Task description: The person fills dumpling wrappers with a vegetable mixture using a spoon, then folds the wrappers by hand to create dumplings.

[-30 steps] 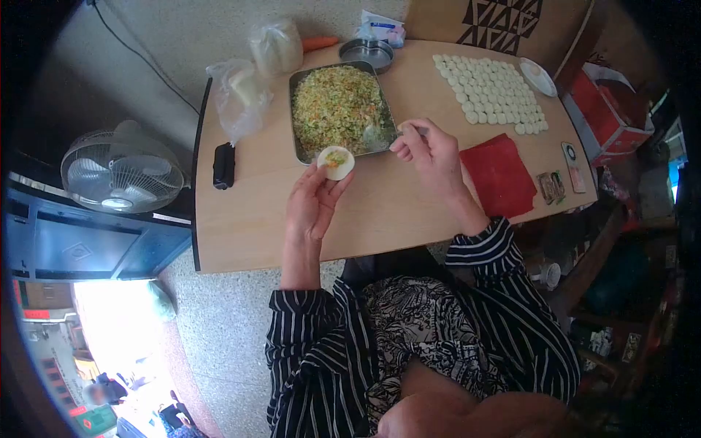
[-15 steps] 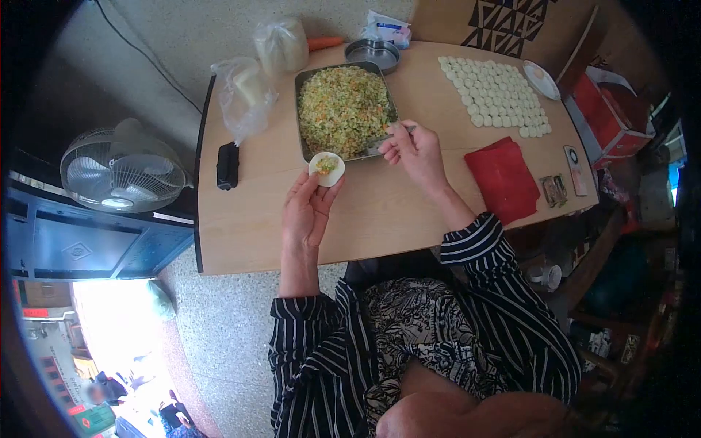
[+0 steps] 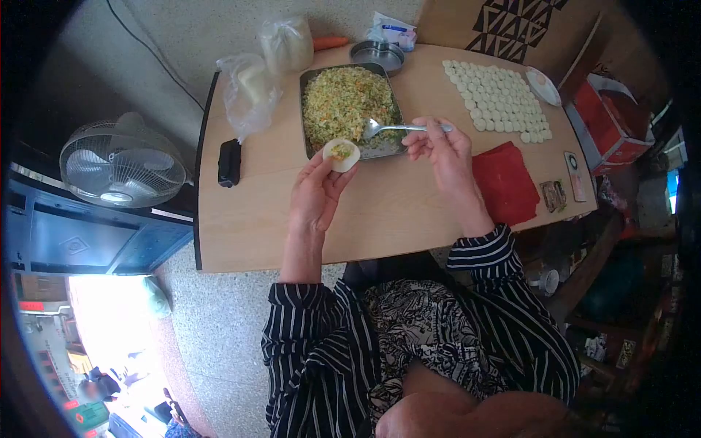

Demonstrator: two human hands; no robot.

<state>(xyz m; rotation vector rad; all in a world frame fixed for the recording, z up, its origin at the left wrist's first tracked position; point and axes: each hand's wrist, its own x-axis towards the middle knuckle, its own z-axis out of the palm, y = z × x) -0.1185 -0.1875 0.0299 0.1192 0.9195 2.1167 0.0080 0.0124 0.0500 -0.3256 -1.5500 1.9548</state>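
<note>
My left hand (image 3: 318, 191) holds up a round dough wrapper (image 3: 353, 162) by its edge, just in front of the tray. A small heap of chopped filling (image 3: 340, 151) lies in the middle of the wrapper. My right hand (image 3: 445, 150) is closed around the handle of a metal spoon (image 3: 409, 128). The spoon's bowl touches the chopped vegetable filling (image 3: 347, 102) at the right side of the dark rectangular tray (image 3: 383, 152). Orange and green bits show through the pale filling.
Rows of small round dough pieces (image 3: 500, 98) lie at the back right, near a white plate (image 3: 544, 86). A red cloth (image 3: 505, 186) is by my right forearm. Plastic bags (image 3: 248, 95), a carrot (image 3: 330, 43) and a round metal pan (image 3: 377, 55) surround the tray.
My right hand has shifted right, and the spoon now shows fully with its bowl at the filling. My left hand has moved slightly right and up with the wrapper.
</note>
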